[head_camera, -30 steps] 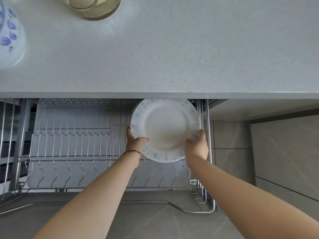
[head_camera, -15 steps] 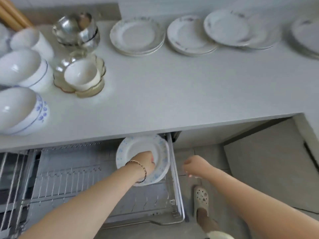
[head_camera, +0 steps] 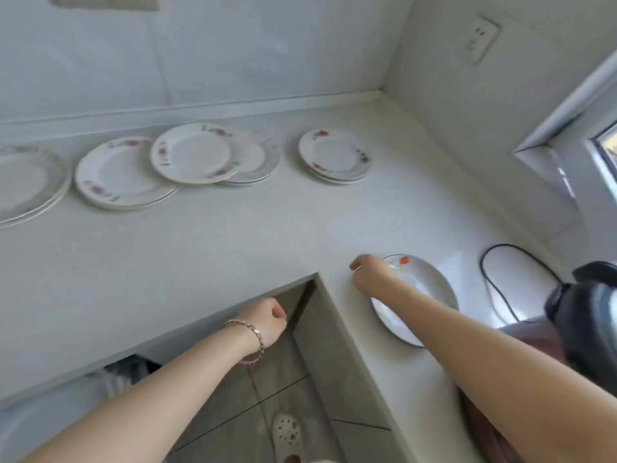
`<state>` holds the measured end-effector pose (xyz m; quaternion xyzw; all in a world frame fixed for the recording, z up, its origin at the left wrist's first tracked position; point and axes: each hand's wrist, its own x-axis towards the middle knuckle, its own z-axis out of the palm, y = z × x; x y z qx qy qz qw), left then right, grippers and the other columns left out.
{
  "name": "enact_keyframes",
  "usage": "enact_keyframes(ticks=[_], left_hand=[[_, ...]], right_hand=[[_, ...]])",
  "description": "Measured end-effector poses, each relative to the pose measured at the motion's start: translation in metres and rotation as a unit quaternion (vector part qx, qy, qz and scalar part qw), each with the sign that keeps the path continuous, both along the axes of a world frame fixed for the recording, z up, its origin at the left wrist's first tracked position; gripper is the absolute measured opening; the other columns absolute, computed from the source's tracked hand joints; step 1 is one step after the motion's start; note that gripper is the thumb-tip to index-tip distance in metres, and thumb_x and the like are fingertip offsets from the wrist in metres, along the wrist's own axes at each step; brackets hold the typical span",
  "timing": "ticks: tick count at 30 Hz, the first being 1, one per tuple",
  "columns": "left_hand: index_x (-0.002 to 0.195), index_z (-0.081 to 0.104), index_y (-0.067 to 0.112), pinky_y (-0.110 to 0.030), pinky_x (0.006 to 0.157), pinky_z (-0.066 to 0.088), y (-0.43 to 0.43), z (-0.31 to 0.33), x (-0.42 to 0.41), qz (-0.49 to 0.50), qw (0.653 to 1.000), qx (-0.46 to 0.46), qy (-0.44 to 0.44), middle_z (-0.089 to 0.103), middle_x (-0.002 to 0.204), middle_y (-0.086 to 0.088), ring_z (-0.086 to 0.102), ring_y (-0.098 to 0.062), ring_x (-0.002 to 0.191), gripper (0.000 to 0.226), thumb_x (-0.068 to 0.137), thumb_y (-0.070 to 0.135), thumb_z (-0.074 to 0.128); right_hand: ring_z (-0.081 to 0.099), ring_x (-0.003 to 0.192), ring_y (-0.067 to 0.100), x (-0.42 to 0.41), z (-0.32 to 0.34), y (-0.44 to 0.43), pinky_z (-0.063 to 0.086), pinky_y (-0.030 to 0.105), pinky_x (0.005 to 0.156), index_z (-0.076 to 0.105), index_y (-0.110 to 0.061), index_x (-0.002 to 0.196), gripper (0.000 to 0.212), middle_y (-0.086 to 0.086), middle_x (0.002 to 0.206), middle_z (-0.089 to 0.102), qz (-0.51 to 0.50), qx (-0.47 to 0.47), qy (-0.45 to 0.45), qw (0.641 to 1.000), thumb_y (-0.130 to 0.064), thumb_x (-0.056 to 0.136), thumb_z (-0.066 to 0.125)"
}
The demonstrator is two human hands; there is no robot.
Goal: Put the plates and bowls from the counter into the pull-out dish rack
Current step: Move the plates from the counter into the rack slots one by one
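A white plate (head_camera: pixel 421 285) with a red mark on its rim lies flat on the right arm of the counter (head_camera: pixel 207 248). My right hand (head_camera: pixel 371 275) covers its left rim, with the fingers curled over the edge. My left hand (head_camera: pixel 267 321), with a bracelet on the wrist, hangs loosely closed and empty just in front of the counter's inner corner. Several stacks of flowered plates sit along the back wall: one stack (head_camera: pixel 120 175), an overlapping plate (head_camera: pixel 193 155) and another stack (head_camera: pixel 334 156). Only a blurred bit of the dish rack (head_camera: pixel 117 374) shows under the counter edge.
A black cord (head_camera: pixel 500 282) loops on the counter right of the plate, beside a dark appliance (head_camera: pixel 594 315). A wall socket (head_camera: pixel 480 38) and a window frame are at the right. Below are grey floor tiles and my slipper (head_camera: pixel 286 433).
Both hands set a blue-patterned plate in the rack and let go. My view swung up and right. My right hand moved onto the plate on the right counter and my left hand came out empty.
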<state>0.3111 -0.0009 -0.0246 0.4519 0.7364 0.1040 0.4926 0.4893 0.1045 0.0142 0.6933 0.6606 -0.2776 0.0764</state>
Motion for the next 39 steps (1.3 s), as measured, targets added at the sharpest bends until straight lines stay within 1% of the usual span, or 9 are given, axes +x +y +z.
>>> enact_keyframes(ticks=[5, 10, 14, 17, 21, 25, 32, 35, 39], left_hand=[[0.073, 0.052, 0.025, -0.019, 0.052, 0.042, 0.048, -0.002, 0.065, 0.042, 0.997, -0.025, -0.054, 0.063, 0.075, 0.004, 0.063, -0.013, 0.068, 0.024, 0.088, 0.009, 0.044], [0.072, 0.051, 0.026, -0.019, 0.053, 0.042, 0.064, -0.014, 0.07, 0.067, 0.996, -0.055, -0.031, 0.063, 0.075, 0.004, 0.064, -0.015, 0.072, 0.024, 0.088, 0.01, 0.044], [0.072, 0.051, 0.026, -0.02, 0.055, 0.043, 0.065, -0.011, 0.063, 0.073, 0.994, -0.077, -0.007, 0.062, 0.075, 0.005, 0.064, -0.015, 0.074, 0.025, 0.089, 0.01, 0.043], [0.075, 0.052, 0.024, -0.02, 0.06, 0.046, 0.069, -0.005, 0.057, 0.084, 0.993, -0.083, -0.013, 0.061, 0.075, 0.006, 0.062, -0.011, 0.07, 0.023, 0.09, 0.009, 0.044], [0.099, 0.055, 0.011, -0.021, 0.065, 0.05, 0.067, 0.004, 0.063, 0.143, 0.98, -0.11, -0.084, 0.062, 0.08, -0.003, 0.061, -0.015, 0.071, 0.013, 0.093, 0.008, 0.044], [0.13, 0.048, 0.0, -0.035, 0.091, 0.051, 0.066, 0.004, 0.103, 0.157, 0.953, -0.177, -0.192, 0.058, 0.126, -0.018, 0.061, -0.026, 0.11, 0.04, 0.094, 0.018, 0.052], [0.143, 0.033, 0.004, -0.051, 0.113, 0.03, 0.068, 0.006, 0.152, 0.354, 0.836, -0.232, -0.35, 0.034, 0.15, -0.017, 0.031, -0.031, 0.14, 0.053, 0.095, 0.021, 0.05], [0.137, 0.039, 0.007, -0.054, 0.101, 0.039, 0.063, 0.006, 0.143, 0.4, 0.813, -0.211, -0.366, 0.048, 0.134, -0.018, 0.049, -0.034, 0.12, 0.048, 0.092, 0.017, 0.053], [0.117, 0.041, 0.015, -0.041, 0.069, 0.05, 0.051, 0.015, 0.1, 0.453, 0.805, -0.135, -0.359, 0.056, 0.103, -0.013, 0.056, -0.026, 0.076, 0.029, 0.09, 0.015, 0.052]], right_hand=[[0.048, 0.124, 0.034, 0.102, -0.009, 0.067, 0.042, 0.034, 0.1, 0.046, -0.001, 0.128, 0.038, 0.019, 0.133, 0.05, -0.1, 0.009, -0.086, 0.991, -0.009, 0.092, 0.04], [0.051, 0.121, 0.033, 0.145, -0.051, 0.083, 0.042, 0.037, 0.098, 0.043, -0.006, 0.129, 0.04, 0.016, 0.129, 0.052, -0.141, -0.068, -0.111, 0.981, -0.013, 0.09, 0.043], [0.056, 0.104, 0.029, 0.156, -0.059, 0.091, 0.039, 0.029, 0.078, 0.052, -0.003, 0.119, 0.031, 0.014, 0.118, 0.058, -0.118, -0.103, -0.11, 0.982, -0.013, 0.09, 0.045], [0.051, 0.089, 0.021, 0.156, -0.049, 0.102, 0.039, 0.026, 0.075, 0.056, -0.008, 0.1, 0.019, 0.007, 0.092, 0.059, -0.064, -0.138, -0.13, 0.98, -0.023, 0.09, 0.051], [0.057, 0.103, 0.024, 0.144, -0.037, 0.107, 0.046, 0.031, 0.09, 0.06, -0.004, 0.12, 0.045, 0.012, 0.123, 0.061, 0.004, -0.146, -0.123, 0.982, -0.036, 0.09, 0.054], [0.055, 0.095, 0.025, 0.136, -0.031, 0.108, 0.043, 0.03, 0.078, 0.06, -0.005, 0.119, 0.038, 0.011, 0.106, 0.059, 0.032, -0.116, -0.084, 0.989, -0.029, 0.09, 0.056], [0.057, 0.103, 0.029, 0.122, -0.016, 0.106, 0.044, 0.03, 0.079, 0.059, -0.005, 0.121, 0.039, 0.011, 0.103, 0.057, 0.061, -0.103, -0.062, 0.991, -0.029, 0.09, 0.058], [0.057, 0.095, 0.028, 0.11, -0.009, 0.108, 0.045, 0.031, 0.079, 0.061, -0.004, 0.117, 0.038, 0.009, 0.096, 0.056, 0.072, -0.093, -0.033, 0.992, -0.029, 0.088, 0.061], [0.056, 0.083, 0.027, 0.068, 0.001, 0.107, 0.046, 0.032, 0.074, 0.065, -0.006, 0.107, 0.033, 0.011, 0.095, 0.06, 0.091, -0.08, 0.035, 0.992, -0.03, 0.085, 0.066]])
